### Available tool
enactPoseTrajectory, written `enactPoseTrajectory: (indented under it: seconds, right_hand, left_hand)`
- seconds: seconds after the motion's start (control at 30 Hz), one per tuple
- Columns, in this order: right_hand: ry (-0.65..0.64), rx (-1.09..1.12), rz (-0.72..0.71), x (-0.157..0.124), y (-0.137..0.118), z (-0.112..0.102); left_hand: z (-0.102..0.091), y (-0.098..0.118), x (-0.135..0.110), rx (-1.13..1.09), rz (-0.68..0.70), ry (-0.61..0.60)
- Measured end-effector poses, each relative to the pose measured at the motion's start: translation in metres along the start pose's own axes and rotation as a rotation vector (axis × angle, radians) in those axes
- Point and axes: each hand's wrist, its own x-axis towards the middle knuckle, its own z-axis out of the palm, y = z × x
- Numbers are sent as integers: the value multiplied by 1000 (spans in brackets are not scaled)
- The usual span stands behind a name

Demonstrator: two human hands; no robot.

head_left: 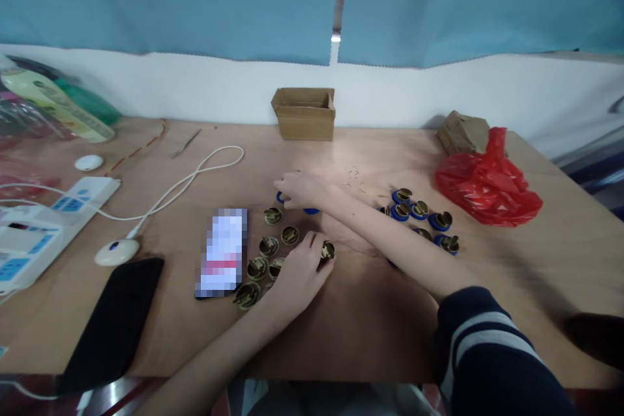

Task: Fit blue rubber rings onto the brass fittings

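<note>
My left hand (301,276) has its thumb and fingers closed on a round brass-coloured metal piece (328,249) with a raised clip on top. Crossing over it, my right arm reaches to the table's middle, where my right hand (299,190) is bent down with its fingertips at a small blue ring (281,197). Another blue edge (311,210) shows beneath that wrist. Several similar metal pieces (257,267) without blue lie beside my left hand. To the right, several more brass pieces sit in blue rings (419,209), some partly hidden by my right forearm.
A phone with a lit screen (223,253) and a dark phone (117,318) lie left. Beyond are a power strip (97,190), white cable (188,179) and bottle (58,104). An open cardboard box (306,125) stands at the back; a red plastic bag (490,188) sits right.
</note>
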Motion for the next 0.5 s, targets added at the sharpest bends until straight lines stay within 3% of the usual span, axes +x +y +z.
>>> enactPoseTrajectory:
  seconds: [0.17,0.33,0.4,0.5]
  right_hand:
    - [192,33,33,-22,17,-30]
    - [321,166,62,-89,30,-56]
    - [324,246,112,-121,29,-53]
    - [365,280,131,-163,19,-30]
  left_hand:
    - [1,-2,-1,-22,21,11]
    - [4,-2,-4,-70,2,51]
    - [4,0,-6,-134,-20,68]
    - [2,7,-9,-300,-50,87]
